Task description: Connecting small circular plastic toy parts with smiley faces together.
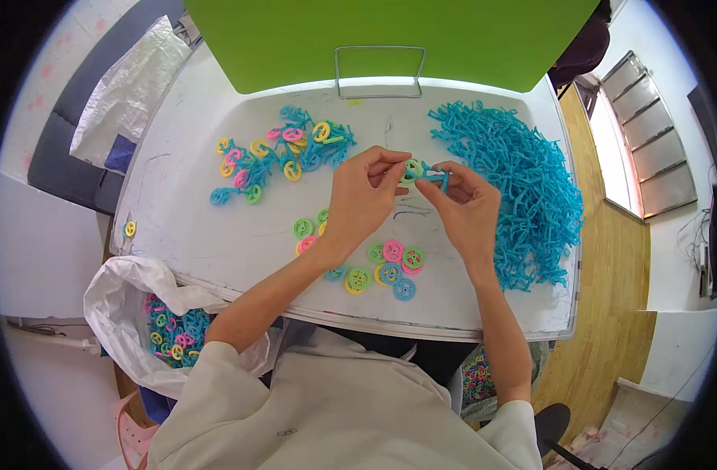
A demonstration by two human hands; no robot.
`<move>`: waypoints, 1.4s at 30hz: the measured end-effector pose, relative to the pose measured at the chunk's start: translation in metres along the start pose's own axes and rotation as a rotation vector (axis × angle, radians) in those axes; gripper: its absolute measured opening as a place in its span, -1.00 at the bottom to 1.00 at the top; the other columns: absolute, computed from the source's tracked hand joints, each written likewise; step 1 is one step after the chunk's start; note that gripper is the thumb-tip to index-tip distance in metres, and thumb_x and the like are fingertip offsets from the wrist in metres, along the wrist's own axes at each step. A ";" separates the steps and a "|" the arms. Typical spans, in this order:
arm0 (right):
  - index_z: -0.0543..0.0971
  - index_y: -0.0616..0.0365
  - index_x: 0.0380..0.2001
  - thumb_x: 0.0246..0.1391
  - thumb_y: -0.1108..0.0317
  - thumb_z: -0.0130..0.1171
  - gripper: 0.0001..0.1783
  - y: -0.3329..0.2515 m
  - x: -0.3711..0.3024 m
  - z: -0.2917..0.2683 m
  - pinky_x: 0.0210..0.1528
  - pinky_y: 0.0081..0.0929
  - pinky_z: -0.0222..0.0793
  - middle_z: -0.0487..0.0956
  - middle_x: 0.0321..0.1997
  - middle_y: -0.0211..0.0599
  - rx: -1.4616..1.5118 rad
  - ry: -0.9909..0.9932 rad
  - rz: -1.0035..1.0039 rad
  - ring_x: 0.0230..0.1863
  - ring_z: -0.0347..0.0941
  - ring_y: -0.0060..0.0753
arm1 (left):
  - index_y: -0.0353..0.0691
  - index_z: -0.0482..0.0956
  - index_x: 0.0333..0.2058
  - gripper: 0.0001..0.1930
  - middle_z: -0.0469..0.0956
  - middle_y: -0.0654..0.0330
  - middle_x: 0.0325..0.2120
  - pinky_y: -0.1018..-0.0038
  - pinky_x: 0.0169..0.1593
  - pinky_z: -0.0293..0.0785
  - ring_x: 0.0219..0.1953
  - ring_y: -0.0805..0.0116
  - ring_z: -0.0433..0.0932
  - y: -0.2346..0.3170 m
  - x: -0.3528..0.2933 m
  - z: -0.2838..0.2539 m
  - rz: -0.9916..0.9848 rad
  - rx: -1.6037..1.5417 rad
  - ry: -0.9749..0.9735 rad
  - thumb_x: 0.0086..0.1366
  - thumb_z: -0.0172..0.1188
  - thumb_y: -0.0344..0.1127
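Observation:
Over the middle of the white table [217,258], my left hand [362,192] pinches a small green plastic wheel [412,170]. My right hand [470,210] grips a blue forked plastic piece [435,177] by its far part, with its other end against the wheel. Whether the two are joined I cannot tell. Beneath my hands lie several loose wheels in green, pink, yellow and blue, among them a blue wheel [404,289]. A big heap of blue plastic pieces [523,196] spreads right of my right hand. Beyond my left hand sits a looser group of blue pieces with coloured wheels [292,171].
A white sack [127,290] of blue pieces and coloured wheels stands open at the table's near left edge. Below the near right edge is a bag of coloured wheels [478,374]. A green panel [390,27] with a wire frame [380,48] rises at the back.

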State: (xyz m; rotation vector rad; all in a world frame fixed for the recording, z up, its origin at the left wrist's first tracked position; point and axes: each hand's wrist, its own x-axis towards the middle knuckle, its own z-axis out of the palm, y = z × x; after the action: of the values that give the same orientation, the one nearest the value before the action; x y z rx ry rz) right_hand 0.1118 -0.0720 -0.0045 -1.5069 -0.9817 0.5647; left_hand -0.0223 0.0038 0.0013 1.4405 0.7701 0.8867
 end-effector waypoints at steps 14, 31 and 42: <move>0.62 0.29 -0.33 -0.08 0.52 0.32 -0.82 -0.007 0.007 -0.014 -0.40 -0.74 0.37 0.61 -0.47 -0.33 0.038 -0.120 0.044 -0.43 0.50 -0.67 | -0.36 0.48 -0.25 -0.85 0.63 0.11 -0.33 0.54 -0.26 0.61 -0.28 0.44 0.60 -0.002 0.002 0.001 0.029 -0.073 0.008 0.24 -0.03 -0.62; 0.62 0.26 -0.35 -0.08 0.49 0.34 -0.83 -0.005 0.006 -0.015 -0.36 -0.70 0.39 0.61 -0.44 -0.35 -0.087 -0.096 -0.137 -0.39 0.50 -0.67 | -0.34 0.49 -0.18 -0.84 0.61 0.13 -0.29 0.52 -0.17 0.60 -0.24 0.45 0.59 0.007 0.004 -0.002 -0.056 -0.198 -0.066 0.28 0.03 -0.54; 0.38 0.24 0.07 0.01 0.57 0.21 -0.50 0.001 0.008 -0.010 -0.10 -0.58 0.48 0.55 -0.12 -0.19 0.313 -0.145 0.179 -0.13 0.51 -0.49 | -0.35 0.56 -0.26 -0.82 0.58 0.13 -0.27 0.52 -0.22 0.59 -0.33 0.38 0.61 -0.005 -0.004 0.007 0.324 0.168 0.040 0.12 0.20 -0.61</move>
State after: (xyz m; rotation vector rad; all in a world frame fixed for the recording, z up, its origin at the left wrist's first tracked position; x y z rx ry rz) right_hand 0.1245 -0.0714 -0.0019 -1.2924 -0.8276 0.9228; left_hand -0.0179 -0.0034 -0.0036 1.7326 0.6628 1.1196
